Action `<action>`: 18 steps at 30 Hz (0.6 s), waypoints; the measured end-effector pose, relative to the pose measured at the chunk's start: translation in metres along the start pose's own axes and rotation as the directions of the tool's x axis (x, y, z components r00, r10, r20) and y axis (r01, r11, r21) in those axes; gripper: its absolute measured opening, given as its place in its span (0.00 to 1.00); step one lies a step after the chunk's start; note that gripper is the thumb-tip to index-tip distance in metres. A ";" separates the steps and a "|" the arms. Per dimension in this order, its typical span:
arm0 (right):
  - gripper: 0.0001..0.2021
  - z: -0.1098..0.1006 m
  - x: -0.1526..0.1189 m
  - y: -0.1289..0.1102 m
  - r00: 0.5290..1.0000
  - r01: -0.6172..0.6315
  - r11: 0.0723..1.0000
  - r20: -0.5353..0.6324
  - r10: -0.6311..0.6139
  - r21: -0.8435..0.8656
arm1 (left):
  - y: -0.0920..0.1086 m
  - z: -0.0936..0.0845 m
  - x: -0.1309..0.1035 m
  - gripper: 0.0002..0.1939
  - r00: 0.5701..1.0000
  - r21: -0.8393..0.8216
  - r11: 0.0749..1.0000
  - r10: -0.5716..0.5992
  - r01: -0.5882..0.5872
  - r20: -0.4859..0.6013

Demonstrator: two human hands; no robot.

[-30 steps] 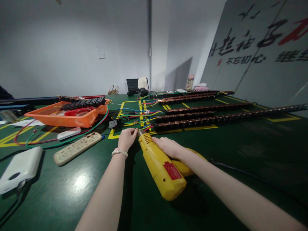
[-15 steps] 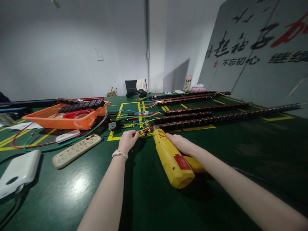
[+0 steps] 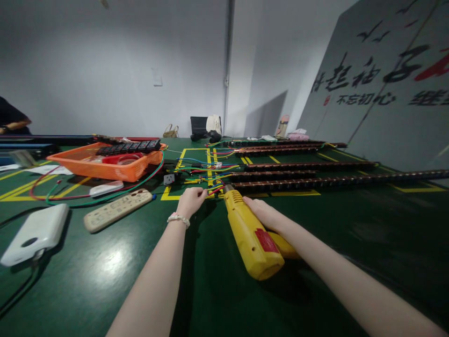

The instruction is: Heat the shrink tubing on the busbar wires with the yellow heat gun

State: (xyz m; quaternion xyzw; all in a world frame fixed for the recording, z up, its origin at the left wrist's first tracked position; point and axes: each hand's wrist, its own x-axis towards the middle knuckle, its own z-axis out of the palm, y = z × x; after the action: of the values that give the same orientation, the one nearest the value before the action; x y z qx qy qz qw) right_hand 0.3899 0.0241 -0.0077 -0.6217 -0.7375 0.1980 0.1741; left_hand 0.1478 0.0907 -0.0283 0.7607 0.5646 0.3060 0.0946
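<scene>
My right hand (image 3: 263, 211) is closed on a yellow heat gun (image 3: 250, 234) with a red label; the gun's body hides part of the fingers. Its nozzle points forward at the coloured wires (image 3: 216, 188), close to where they meet the nearest long dark strip (image 3: 280, 185). Pinched fingers of my left hand (image 3: 192, 200) hold the ends of these red, yellow and blue wires, just left of the nozzle. A pale bracelet circles my left wrist. Further strips with wires lie behind.
A beige power strip (image 3: 119, 210) and a white power bank (image 3: 37, 234) lie at the left. Behind them stands an orange basket (image 3: 129, 173) holding dark parts. A grey plug socket (image 3: 169, 179) sits beyond my left hand. A person's arm (image 3: 16, 124) shows far left.
The view has turned slightly left, so the table objects appear further right and a person's arm has come into sight. Both hands keep their hold beside the wires.
</scene>
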 end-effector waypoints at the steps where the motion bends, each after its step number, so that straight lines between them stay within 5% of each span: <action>1: 0.26 0.001 0.000 -0.002 1.000 -0.001 1.000 0.012 0.001 -0.004 | 0.000 0.000 0.000 0.21 1.000 0.005 1.000 -0.006 0.006 0.001; 11: 0.30 0.012 0.005 -0.042 0.992 0.000 0.999 0.130 0.006 -0.048 | -0.004 0.003 0.006 0.21 0.999 0.028 0.999 -0.039 0.039 0.004; 18: 0.28 0.015 0.005 -0.047 0.990 0.037 0.996 0.137 -0.027 -0.076 | -0.005 0.003 0.006 0.21 0.999 0.035 0.999 -0.025 0.025 0.023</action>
State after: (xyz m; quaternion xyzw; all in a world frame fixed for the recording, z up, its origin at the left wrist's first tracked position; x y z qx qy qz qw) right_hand 0.3421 0.0205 0.0034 -0.6013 -0.7647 0.2080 0.1022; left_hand 0.1469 0.0989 -0.0312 0.7586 0.5782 0.2860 0.0917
